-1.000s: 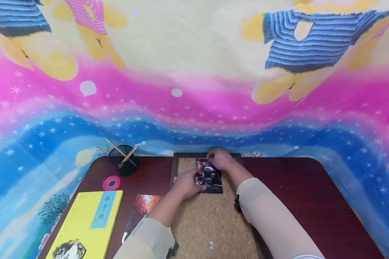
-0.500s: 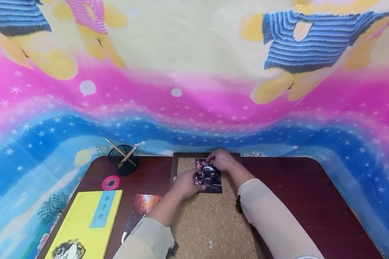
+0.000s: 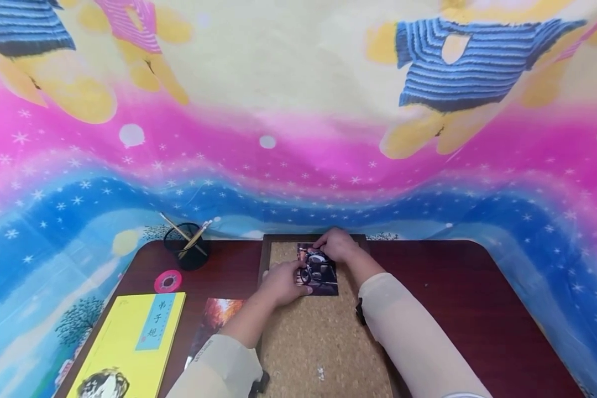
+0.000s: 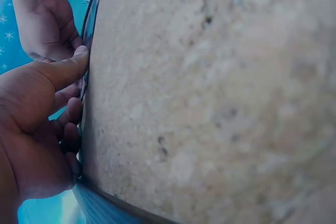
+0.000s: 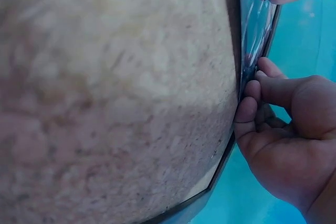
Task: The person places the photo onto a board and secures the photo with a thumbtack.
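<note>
A photo print (image 3: 324, 283) of a dark scene lies against the upper part of a cork board (image 3: 323, 331) with a brown frame. Across the photo's left side, my left hand (image 3: 278, 284) rests with thumb and forefinger spread, pressing it to the cork. At the photo's top edge, my right hand (image 3: 339, 245) pinches with thumb and forefinger, the other fingers curled. The right wrist view shows the glossy photo (image 5: 253, 22) standing slightly off the cork by the right fingertips; anything small between them is hidden. A little white bit (image 3: 320, 373) sits low on the board.
A second photo (image 3: 219, 315) lies left of the board, partly under my left arm. Beside it are a yellow book (image 3: 129, 337), a pink tape roll (image 3: 168, 281) and a black mesh cup (image 3: 194, 257) with sticks. Patterned cloth (image 3: 278, 166) hangs behind the table (image 3: 457, 298).
The head view has shifted slightly, moving the whole scene a little to the left. Both hands keep their places on the photo.
</note>
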The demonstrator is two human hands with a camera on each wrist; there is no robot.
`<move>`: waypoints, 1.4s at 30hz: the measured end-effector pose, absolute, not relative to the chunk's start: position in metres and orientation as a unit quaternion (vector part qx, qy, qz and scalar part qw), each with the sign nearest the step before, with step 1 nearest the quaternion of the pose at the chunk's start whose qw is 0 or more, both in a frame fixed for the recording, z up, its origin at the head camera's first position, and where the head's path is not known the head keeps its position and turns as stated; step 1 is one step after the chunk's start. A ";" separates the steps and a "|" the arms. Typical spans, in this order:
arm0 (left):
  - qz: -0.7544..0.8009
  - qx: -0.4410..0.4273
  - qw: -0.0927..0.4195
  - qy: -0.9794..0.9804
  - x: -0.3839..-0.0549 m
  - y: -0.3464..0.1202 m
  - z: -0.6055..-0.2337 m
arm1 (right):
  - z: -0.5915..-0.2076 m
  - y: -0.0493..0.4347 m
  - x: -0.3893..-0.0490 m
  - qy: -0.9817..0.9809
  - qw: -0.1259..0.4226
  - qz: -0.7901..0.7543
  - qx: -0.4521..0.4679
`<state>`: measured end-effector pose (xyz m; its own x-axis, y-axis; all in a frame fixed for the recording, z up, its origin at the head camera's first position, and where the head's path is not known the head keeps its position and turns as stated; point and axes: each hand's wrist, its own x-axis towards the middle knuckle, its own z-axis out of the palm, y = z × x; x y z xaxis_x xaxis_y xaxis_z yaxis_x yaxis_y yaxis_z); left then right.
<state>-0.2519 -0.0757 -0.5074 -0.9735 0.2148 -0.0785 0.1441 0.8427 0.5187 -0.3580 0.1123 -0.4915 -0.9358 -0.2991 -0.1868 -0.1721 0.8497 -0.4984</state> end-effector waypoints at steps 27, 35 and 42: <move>0.356 0.143 0.033 0.923 -0.238 -0.091 -0.504 | -0.485 0.146 -0.325 0.933 0.103 -0.314 -0.139; 0.362 0.149 0.015 0.920 -0.230 -0.094 -0.502 | -0.481 0.157 -0.308 0.927 0.105 -0.330 -0.142; 0.346 0.142 0.005 0.927 -0.218 -0.101 -0.504 | -0.479 0.170 -0.292 0.932 0.087 -0.313 -0.160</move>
